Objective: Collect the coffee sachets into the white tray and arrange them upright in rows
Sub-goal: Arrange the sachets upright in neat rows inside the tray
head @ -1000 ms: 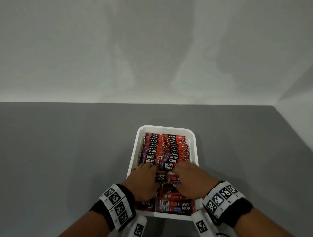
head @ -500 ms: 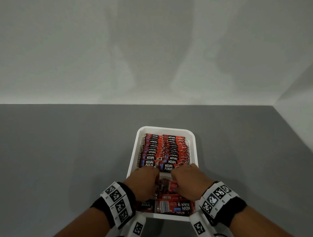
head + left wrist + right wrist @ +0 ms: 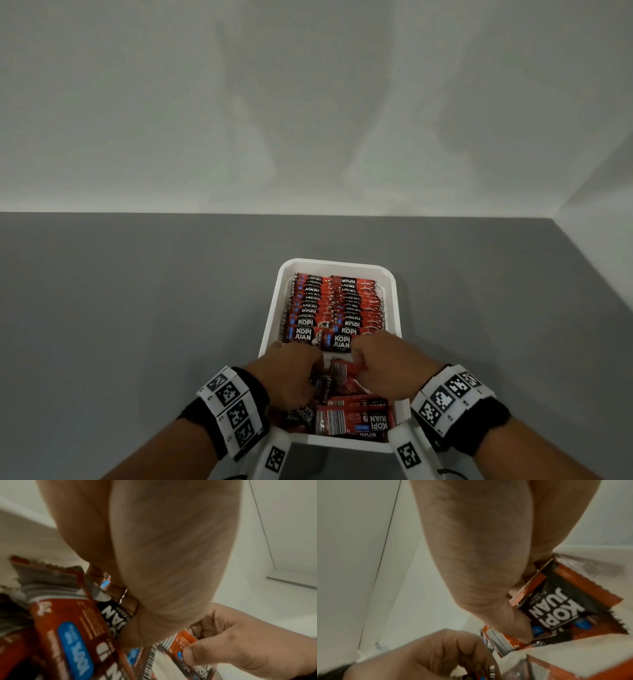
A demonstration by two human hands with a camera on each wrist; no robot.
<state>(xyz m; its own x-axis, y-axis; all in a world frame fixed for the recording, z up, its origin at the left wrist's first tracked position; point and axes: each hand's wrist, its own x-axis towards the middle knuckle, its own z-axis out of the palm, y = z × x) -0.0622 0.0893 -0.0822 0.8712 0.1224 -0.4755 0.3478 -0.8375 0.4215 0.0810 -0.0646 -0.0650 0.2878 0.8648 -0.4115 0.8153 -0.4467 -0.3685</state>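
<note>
Currently the white tray (image 3: 270,318) sits on the grey table (image 3: 137,325), and all positions below are given relative to that tray. Its far portion holds two rows of upright coffee sachets (image 3: 334,308), red and black packets printed "KOPI JUAN", packed face to face from the far wall toward the middle. The near portion holds loose sachets (image 3: 352,419) lying flat and overlapping, one with its barcode side up against the near wall.

Both of the person's hands are inside the tray, between the upright rows and the loose pile. The left hand (image 3: 291,373) is on the tray's left side, with its fingers curled down into the loose sachets; the left wrist view shows packets pressed against the palm and fingers, so the hand appears to be grasping sachets. The right hand (image 3: 387,366) is on the tray's right side, just behind the nearest upright packet. In the left wrist view its thumb and curled fingers pinch a held sachet (image 3: 184,641) by one edge; the right wrist view shows the same hand (image 3: 479,563) with fingers bent onto packets.

Each wrist carries a black band with white marker blocks (image 3: 229,407), positioned just outside the tray's near corners.
</note>
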